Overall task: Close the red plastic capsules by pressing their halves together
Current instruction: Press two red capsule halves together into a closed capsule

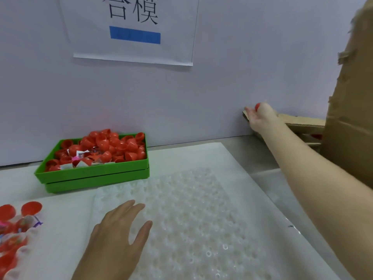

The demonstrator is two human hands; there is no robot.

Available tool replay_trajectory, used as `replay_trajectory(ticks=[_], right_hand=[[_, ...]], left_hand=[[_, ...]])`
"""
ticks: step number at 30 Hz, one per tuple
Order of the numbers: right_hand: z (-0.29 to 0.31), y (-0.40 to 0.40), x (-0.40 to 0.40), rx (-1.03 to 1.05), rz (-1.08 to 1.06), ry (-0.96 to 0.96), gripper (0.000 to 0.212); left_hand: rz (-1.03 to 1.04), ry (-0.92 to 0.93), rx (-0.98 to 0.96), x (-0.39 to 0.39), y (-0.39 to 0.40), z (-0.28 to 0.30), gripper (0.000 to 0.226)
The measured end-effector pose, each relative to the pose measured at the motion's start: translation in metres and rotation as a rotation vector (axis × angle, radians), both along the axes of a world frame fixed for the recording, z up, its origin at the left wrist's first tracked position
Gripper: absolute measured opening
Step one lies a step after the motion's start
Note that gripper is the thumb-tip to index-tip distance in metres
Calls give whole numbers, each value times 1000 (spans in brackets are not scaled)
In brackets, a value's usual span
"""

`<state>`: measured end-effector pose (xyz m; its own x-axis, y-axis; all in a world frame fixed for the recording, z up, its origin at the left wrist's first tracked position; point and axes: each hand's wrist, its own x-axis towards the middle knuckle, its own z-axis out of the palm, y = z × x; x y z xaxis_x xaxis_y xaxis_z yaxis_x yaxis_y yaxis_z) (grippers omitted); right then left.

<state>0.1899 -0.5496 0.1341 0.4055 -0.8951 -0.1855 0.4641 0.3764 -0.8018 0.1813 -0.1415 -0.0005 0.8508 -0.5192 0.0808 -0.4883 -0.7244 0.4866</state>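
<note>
- pale wall stands behind the surface, with a paper sign taped to it bearing large dark characters and a blue bar.
- white foam sheet covers most of the surface, and a clear bubble-wrap mat lies on top of it.
- left hand rests palm down on the near left edge of the bubble-wrap mat, fingers straight and spread, holding nothing.
- right hand is stretched far out to the right, up by the wall, over the edge of a cardboard box; a small red capsule sits at its fingertips, though the blur hides how the fingers lie round it.
- green tray, stacked on a second one, stands at the back left, heaped with red capsule halves and scraps of printed paper, well apart from both hands.
- more red capsule halves and wrapped pieces lie at the near left edge, just left of the left hand and not touching it.
- tall cardboard panel rises on the far right.
</note>
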Motion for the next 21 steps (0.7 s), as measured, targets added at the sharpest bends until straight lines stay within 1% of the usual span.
replay_trajectory(ticks=[2, 3, 4, 5, 7, 9, 11, 13, 15, 17, 18, 20, 21], right_hand=[[-1, -19, -4, 26, -35, -39, 28], [-4, -22, -4, 32, -41, -39, 30], [-8, -24, -3, 24, -27, -29, 38], [-13, -21, -2, 1, 5, -8, 44], [-21, 3, -6, -106, 128, 69, 42], [-34, 39, -16, -290, 249, 197, 32], [-52, 77, -34, -572, 337, 376, 26], [-74, 112, -56, -861, 380, 499, 24], [-93, 140, -77, -1091, 421, 599, 23], [-110, 156, -96, -1247, 496, 741, 25], [-117, 161, -104, -1308, 530, 839, 33], [-126, 165, -116, -1351, 566, 1008, 49], [-126, 166, -121, -1334, 584, 1035, 55]], left_hand=[[-1, -10, -8, 1, 0, 0, 47], [-5, -11, -14, 2, 0, -1, 47], [-9, -10, -20, 2, 0, -1, 47], [-10, -10, -24, 3, 1, -2, 47], [-11, -13, -33, 2, 1, -2, 46], [1, -20, -77, 0, 2, 1, 44], [40, -26, -154, -3, 5, 7, 38], [86, -70, -220, -6, 13, 13, 31], [148, -121, -275, -6, 23, 18, 25], [218, -128, -308, -3, 35, 19, 25], [243, -111, -310, -1, 40, 19, 27], [272, -39, -328, 3, 46, 14, 34], [287, 4, -358, 3, 47, 12, 36]])
